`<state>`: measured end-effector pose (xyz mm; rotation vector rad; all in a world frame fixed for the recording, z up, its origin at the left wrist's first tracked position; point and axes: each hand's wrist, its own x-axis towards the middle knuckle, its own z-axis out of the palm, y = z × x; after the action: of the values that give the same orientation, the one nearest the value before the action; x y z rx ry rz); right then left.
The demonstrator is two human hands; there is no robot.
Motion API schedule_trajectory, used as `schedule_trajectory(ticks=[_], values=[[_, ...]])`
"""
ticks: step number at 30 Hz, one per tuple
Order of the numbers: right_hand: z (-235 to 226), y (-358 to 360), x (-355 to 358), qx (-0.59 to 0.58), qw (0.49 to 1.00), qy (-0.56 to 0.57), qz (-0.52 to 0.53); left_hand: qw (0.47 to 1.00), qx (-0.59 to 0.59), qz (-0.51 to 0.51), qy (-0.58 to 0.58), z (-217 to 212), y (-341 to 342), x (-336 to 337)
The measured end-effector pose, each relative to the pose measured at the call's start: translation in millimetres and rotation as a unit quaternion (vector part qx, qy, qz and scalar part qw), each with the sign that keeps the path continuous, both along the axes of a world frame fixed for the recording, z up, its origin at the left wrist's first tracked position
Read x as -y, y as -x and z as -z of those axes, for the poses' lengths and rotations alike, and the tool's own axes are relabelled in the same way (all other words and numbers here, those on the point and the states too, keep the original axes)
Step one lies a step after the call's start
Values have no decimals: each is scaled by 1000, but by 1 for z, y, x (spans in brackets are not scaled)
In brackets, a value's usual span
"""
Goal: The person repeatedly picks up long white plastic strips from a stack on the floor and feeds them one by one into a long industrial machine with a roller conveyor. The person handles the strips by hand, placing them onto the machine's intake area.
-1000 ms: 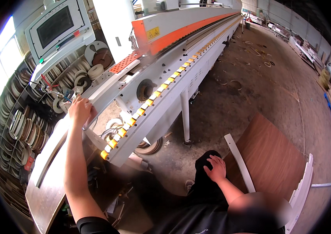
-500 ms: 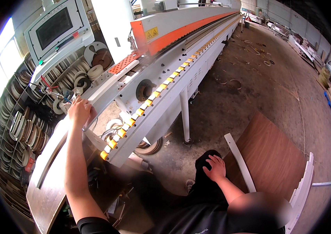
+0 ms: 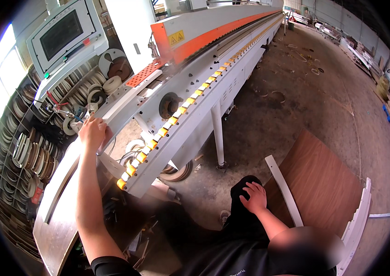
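Observation:
My left hand [image 3: 92, 132] is stretched forward and rests on the white guide rail [image 3: 117, 103] at the near end of a long white and orange edge-banding machine [image 3: 213, 41]. Its fingers curl over the rail's edge beside a wood-faced panel [image 3: 57, 202] lying along the infeed. My right hand [image 3: 253, 197] lies flat, fingers spread, on my dark trouser knee [image 3: 238, 216]. A row of yellow rollers [image 3: 158, 133] runs along the machine's front between the two hands.
A control panel with a dark screen [image 3: 61, 34] hangs at upper left. Racks of edge-band rolls [image 3: 25, 147] fill the left side. Brown wood panels with white edges [image 3: 324, 184] lean at right. The concrete floor [image 3: 305, 96] carries scraps and coiled strips.

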<state>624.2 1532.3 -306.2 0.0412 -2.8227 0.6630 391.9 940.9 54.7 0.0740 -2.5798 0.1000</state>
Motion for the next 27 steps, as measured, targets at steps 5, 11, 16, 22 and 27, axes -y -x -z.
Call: schedule_trajectory(ticks=[5, 11, 16, 22, 27], values=[[1, 3, 1, -8, 1000, 2, -6, 999, -15, 23, 35, 15, 14, 27], [-3, 3, 1, -8, 1000, 0, -12, 999, -9, -5, 37, 9, 9, 7], [-8, 4, 5, 5, 1000, -5, -23, 999, -19, 7, 39, 13, 25, 2], [-9, 7, 9, 12, 1000, 13, -25, 997, -24, 22, 70, 12, 62, -23], [-6, 8, 4, 9, 1000, 7, -13, 997, -28, 27, 67, 18, 75, -33]])
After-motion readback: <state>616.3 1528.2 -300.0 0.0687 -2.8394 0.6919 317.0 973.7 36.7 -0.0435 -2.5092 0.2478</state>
